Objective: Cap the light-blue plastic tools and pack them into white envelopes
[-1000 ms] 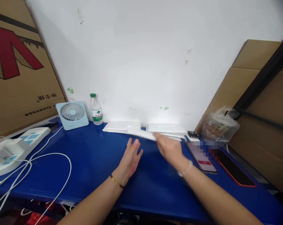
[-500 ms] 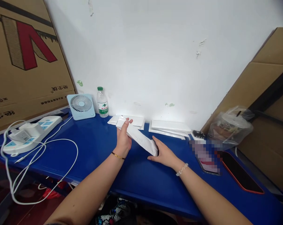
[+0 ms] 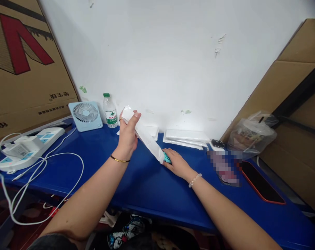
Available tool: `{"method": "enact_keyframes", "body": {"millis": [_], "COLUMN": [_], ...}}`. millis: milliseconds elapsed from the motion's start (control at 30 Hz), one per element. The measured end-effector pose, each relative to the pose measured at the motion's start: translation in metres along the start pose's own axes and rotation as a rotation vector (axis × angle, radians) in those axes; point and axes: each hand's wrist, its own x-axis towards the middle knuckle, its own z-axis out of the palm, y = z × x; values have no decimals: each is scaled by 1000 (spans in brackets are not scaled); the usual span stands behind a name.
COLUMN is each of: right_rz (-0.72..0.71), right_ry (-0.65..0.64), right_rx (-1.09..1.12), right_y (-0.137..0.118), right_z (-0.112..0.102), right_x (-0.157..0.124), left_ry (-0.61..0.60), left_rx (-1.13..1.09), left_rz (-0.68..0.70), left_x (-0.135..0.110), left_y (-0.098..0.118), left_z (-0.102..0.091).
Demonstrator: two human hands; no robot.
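My left hand point(image 3: 128, 133) is closed around the upper end of a long white sleeve point(image 3: 149, 143), which slants down to the right over the blue table point(image 3: 144, 187). From the sleeve's lower end a teal ribbed item point(image 3: 166, 158) sticks out; its kind is not clear. The fingers of my right hand point(image 3: 177, 164) are wrapped around this teal end, hiding part of it. Behind the sleeve, against the wall, lie flat white packets point(image 3: 185, 134), with another white packet point(image 3: 151, 131) partly covered by the sleeve.
On the left are a light-blue fan point(image 3: 85, 114), a water bottle point(image 3: 110, 111), and a power strip point(image 3: 51, 135) with a looping white cable point(image 3: 81, 166). To the right lie a red-edged phone point(image 3: 263, 182), a blurred-out object point(image 3: 225, 168) and a bagged container point(image 3: 252, 133). Cardboard point(image 3: 290, 69) stands at the right.
The teal item now shows at the sleeve's lower end, where a dark opening was before. My left hand has raised the sleeve's upper end, and the sleeve slants more steeply. The view has shifted slightly.
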Motion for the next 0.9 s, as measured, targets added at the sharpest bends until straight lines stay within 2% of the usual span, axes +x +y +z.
{"method": "enact_keyframes", "body": {"millis": [167,400,500,567,600,667,767,833,900], "right_rz": [-30,-75,-120,-143,-152,-156,-112,-68,-26], "right_ry": [-31,-72,-119,-146,-154,-143,6,120,165], "right_rx": [-53,-51,-37,-27,-18,8,53,67,70], "right_y": [1,1,-2,-6,-7,-9,0,13,27], "right_z": [-2,-9,-11,-12,-14,-20,-36,-47,-54], "right_x": [-2,-5,-8,-11,-12,-14,-15,-15,-15], "left_ry": [-43,-122,-172,-205,-221,-333,-544,-666,-732], "left_rx": [90,105,143,258,341,540,912,1127,1178], "left_rz": [87,164,227,227,181,71,-38,-94,-114], "left_x": [19,39,45,46,46,42,34,31,30], "left_y": [22,74,78,65,54,25,-18,-38,-50], "left_z": [-8,-18,-21,-25,-29,-41,-67,-84,-94]}}
